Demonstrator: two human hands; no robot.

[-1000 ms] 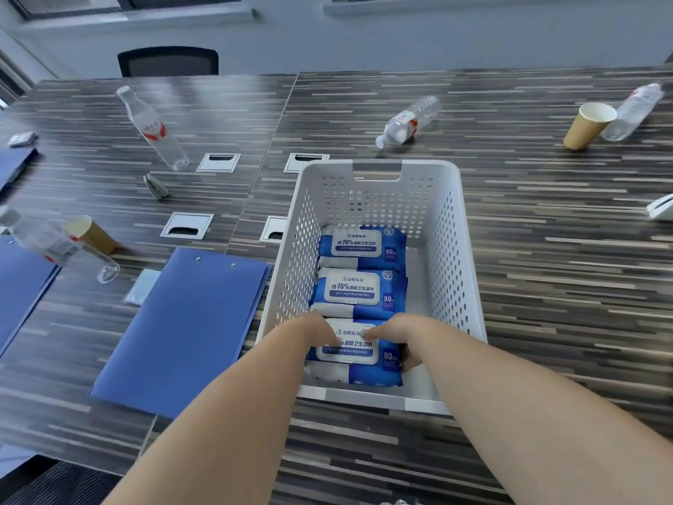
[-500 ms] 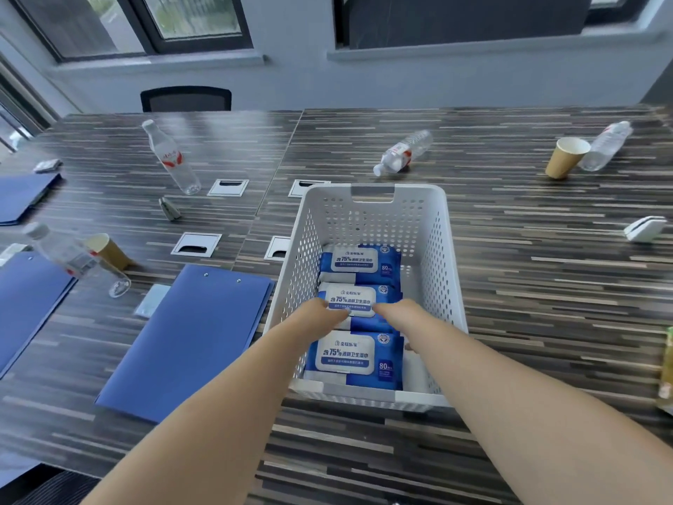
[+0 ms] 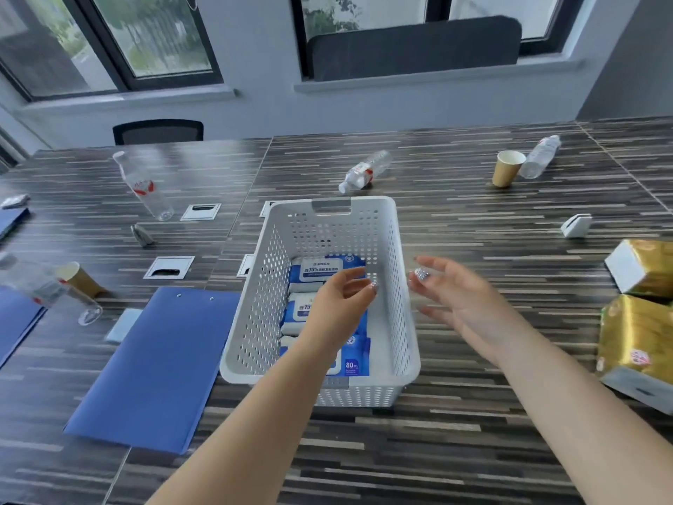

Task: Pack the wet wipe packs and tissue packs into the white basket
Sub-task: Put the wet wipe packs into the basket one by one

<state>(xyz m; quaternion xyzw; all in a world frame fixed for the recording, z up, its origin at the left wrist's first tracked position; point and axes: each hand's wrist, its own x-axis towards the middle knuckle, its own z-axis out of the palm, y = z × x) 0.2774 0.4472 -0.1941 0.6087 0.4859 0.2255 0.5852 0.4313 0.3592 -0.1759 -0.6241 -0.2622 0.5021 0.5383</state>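
The white basket [image 3: 395, 286] stands in the middle of the striped table. Three blue-and-white wet wipe packs [image 3: 320, 269] lie in a row along its left side. My left hand [image 3: 338, 304] hovers over the basket above the middle pack, fingers relaxed, holding nothing. My right hand [image 3: 459, 300] hangs just outside the basket's right wall, fingers spread and empty. Two gold tissue packs [image 3: 637, 340] lie at the table's right edge, one behind the other, apart from both hands.
A blue folder [image 3: 156, 366] lies left of the basket. Plastic bottles [image 3: 364, 171] and paper cups [image 3: 506, 167] are scattered on the far table. A small white holder [image 3: 577, 224] sits at the right. Metal cable ports [image 3: 169, 267] are set in the tabletop.
Both hands have lifted off the wipe packs and out of the basket, drifting right. The view has tilted up and the gold tissue packs have come into sight.
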